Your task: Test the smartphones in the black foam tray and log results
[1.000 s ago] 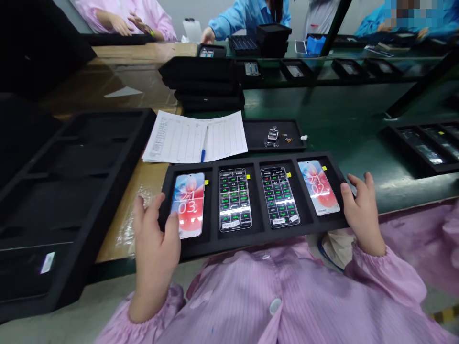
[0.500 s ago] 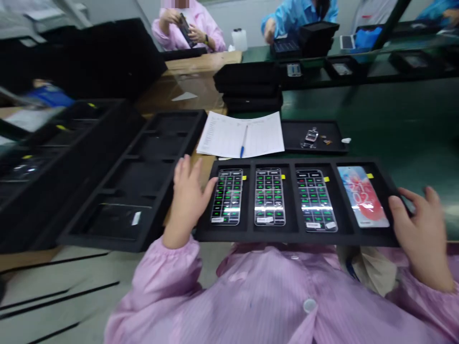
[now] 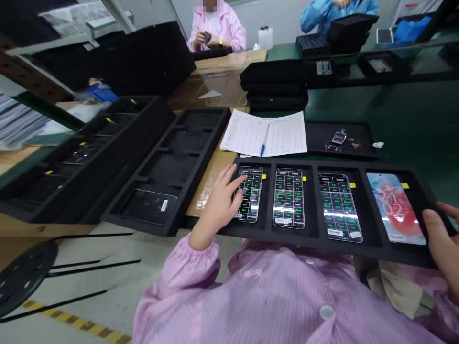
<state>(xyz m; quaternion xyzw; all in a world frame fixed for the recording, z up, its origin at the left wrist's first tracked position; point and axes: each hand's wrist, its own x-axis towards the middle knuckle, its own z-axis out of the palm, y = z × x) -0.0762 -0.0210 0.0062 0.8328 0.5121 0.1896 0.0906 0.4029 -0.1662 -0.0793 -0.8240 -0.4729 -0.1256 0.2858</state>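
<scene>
In front of me is a black compartment tray [image 3: 315, 210] with a row of phones. My left hand [image 3: 224, 203] is open, fingers apart, over the leftmost phone [image 3: 253, 196], partly covering its left side. That phone, the second phone [image 3: 289, 198] and the third phone [image 3: 340, 205] show black screens with green-lettered grids. On the rightmost phone [image 3: 396, 208] is a pink and pale blue screen with clock digits. Gripping the tray's right end, my right hand [image 3: 444, 234] is partly cut off by the picture edge. Yellow tabs mark the compartments.
Left stands another black tray [image 3: 143, 165] with one dark phone [image 3: 148, 206], beside a deep tray stack [image 3: 86, 143]. A paper form [image 3: 247, 136] bearing a pen [image 3: 265, 141] overlaps a parts tray [image 3: 319, 131]. Two co-workers [image 3: 229, 24] sit across; more trays [image 3: 274, 79] are stacked ahead.
My view has turned left, so the scene sits further right. My left hand has moved from beside the tray's left end onto the leftmost phone. My right hand stays at the right end.
</scene>
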